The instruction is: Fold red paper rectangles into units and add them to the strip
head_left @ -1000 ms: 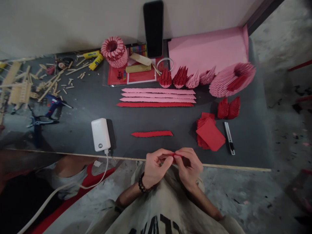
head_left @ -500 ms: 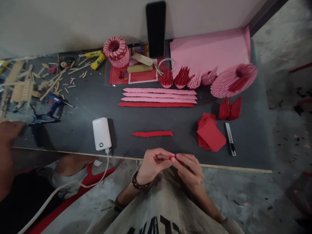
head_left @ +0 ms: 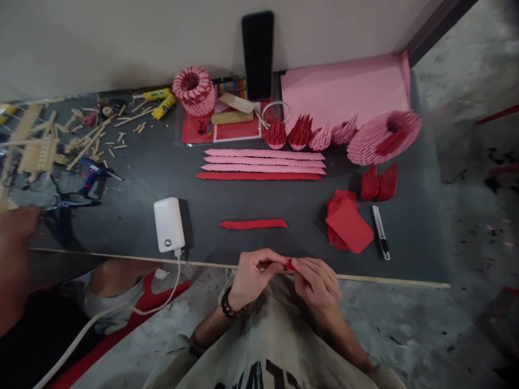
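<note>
Here the left hand (head_left: 252, 278) and the right hand (head_left: 318, 283) meet over the near edge of the table (head_left: 251, 200), with a small red piece (head_left: 288, 265) caught between them. The left thumb and forefinger are pinched together on its left side; the right thumb and fingers curl in, tips bunched against the other side, though exactly how they grip is partly covered. The step looks like a fold being worked into paper, judging by that red piece and the red stack (head_left: 349, 224) lying off to the right, just beside the knife (head_left: 381, 232). The next move seems to call for lining up the edges neatly and pressing firmly along the crease, both hands steady. Which way does the piece point? Hard to call: fingertips hide most of it, and the little on show seems to run from one hand toward the other, no tip to be made out. Just beyond, flat on the table, the short red row (head_left: 253, 224) gives a clear reading: long axis left to right, tapered point toward the left.
</note>
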`<action>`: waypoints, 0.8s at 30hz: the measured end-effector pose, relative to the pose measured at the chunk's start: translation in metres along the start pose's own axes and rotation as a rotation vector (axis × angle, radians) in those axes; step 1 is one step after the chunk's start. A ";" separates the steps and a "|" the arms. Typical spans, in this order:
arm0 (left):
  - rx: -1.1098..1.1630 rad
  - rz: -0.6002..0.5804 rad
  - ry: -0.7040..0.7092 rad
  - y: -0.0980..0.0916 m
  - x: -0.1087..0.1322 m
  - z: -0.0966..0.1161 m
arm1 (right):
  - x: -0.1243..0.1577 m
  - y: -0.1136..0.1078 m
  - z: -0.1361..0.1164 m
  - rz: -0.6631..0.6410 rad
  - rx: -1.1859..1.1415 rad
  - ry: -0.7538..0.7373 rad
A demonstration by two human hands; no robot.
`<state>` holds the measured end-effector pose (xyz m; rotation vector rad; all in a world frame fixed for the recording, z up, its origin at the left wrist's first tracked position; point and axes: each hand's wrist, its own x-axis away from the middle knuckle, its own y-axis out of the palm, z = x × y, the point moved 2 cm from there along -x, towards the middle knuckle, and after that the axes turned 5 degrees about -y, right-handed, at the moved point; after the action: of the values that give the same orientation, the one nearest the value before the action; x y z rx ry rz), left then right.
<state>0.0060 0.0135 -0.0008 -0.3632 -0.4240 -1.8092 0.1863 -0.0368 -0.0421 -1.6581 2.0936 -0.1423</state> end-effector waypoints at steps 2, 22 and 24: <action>-0.030 0.003 0.027 -0.001 0.001 0.001 | -0.007 0.008 -0.011 0.022 0.097 -0.191; -0.788 0.347 0.582 0.004 -0.033 0.006 | -0.024 0.012 -0.009 0.293 -0.452 0.290; -0.953 0.466 0.612 0.003 -0.048 0.005 | -0.025 0.009 -0.007 0.326 -0.522 0.339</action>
<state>0.0223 0.0559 -0.0177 -0.4709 0.9160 -1.4483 0.1798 -0.0118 -0.0318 -1.6137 2.8104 0.2703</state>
